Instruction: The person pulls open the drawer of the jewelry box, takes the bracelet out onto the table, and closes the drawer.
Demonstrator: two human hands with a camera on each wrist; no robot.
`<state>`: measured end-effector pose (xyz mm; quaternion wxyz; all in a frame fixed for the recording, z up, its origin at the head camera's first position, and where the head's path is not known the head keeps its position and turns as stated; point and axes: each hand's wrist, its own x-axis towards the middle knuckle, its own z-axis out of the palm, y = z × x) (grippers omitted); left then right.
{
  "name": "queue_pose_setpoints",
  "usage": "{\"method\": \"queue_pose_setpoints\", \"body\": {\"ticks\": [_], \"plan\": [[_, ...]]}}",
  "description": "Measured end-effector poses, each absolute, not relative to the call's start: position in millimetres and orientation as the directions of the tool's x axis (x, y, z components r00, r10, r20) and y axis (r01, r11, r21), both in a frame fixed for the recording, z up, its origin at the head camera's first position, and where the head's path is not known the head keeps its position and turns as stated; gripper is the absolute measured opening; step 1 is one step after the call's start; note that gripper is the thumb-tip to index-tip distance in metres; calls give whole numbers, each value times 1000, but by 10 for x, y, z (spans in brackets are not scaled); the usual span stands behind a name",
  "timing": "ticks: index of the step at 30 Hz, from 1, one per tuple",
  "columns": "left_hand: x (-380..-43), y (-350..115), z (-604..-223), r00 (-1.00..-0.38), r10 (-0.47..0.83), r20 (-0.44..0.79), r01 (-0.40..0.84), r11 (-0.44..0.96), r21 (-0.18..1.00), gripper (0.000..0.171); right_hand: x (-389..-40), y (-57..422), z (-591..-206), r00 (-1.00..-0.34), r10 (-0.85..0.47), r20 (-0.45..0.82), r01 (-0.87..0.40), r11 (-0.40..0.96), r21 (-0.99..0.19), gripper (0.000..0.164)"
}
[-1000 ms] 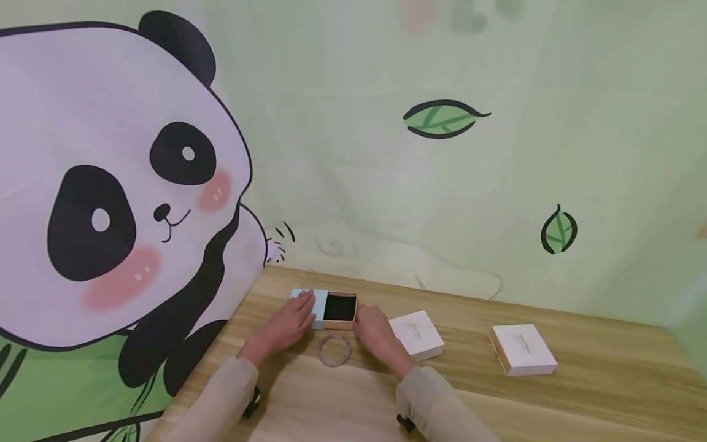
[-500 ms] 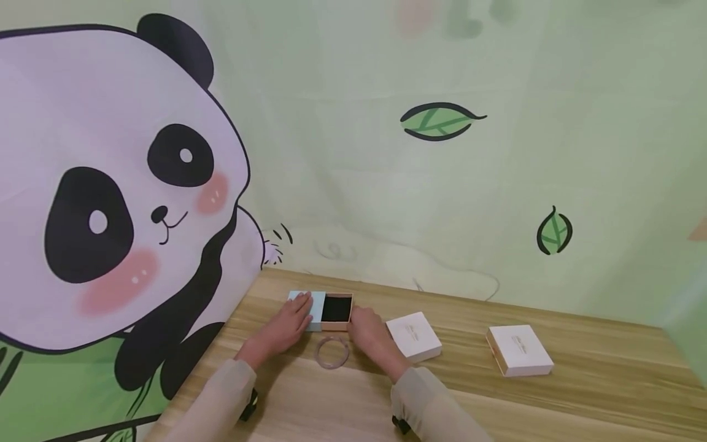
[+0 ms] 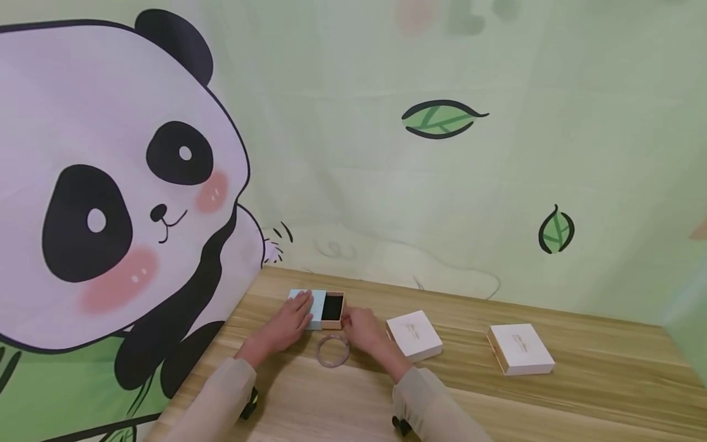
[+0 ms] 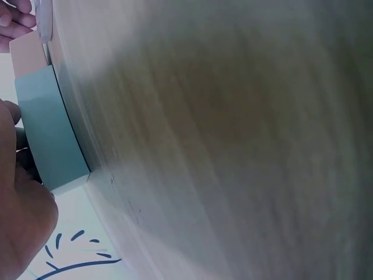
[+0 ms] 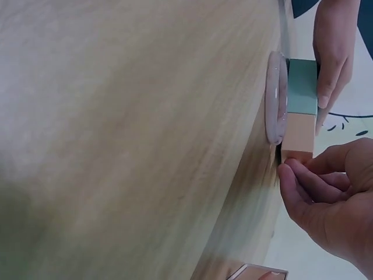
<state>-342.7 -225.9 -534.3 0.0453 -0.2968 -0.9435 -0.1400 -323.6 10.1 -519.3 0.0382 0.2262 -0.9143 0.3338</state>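
Observation:
A drawer-style gift box lies near the back left of the table, its light-blue sleeve [image 3: 316,314] around a partly exposed orange-edged drawer [image 3: 332,325] lined in black. On top of the sleeve rests my left hand [image 3: 287,322], fingers extended. My right hand [image 3: 367,331] has bent fingers against the drawer's outer end; in the right wrist view its fingertips [image 5: 291,166] touch that end face and grip nothing visible. Just in front of the box a translucent pale-pink bangle [image 3: 318,350] lies flat, touched by neither hand.
One white lidded box [image 3: 414,334] with small gold print sits right of my right hand. A second white box [image 3: 521,350] stands farther right on the wooden table [image 3: 607,393]. Behind the table's back edge hangs a green backdrop [image 3: 359,153] with a cartoon panda.
My right hand has moved left, and the drawer has slid farther into the blue sleeve, leaving less black lining exposed. The left hand and the bangle have stayed put.

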Motion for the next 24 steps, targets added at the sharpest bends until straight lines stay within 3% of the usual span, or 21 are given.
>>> {"method": "queue_pose_setpoints", "body": {"ticks": [8,19,24], "plan": [[-3394,-2252,-5307,-816,551,175,579,780,238,52,-3225,99,-5204,-888,-415,198,-434,614,-660,21],[-3412,-2251,-5322,-824,544,160,567,793,223,54,-3234,-12,-5224,-865,-457,207,-473,603,-643,24],[-3420,-2253,-5341,-804,566,181,593,783,186,52,-3239,-97,-5248,-865,-469,180,-460,596,-658,41]]}}
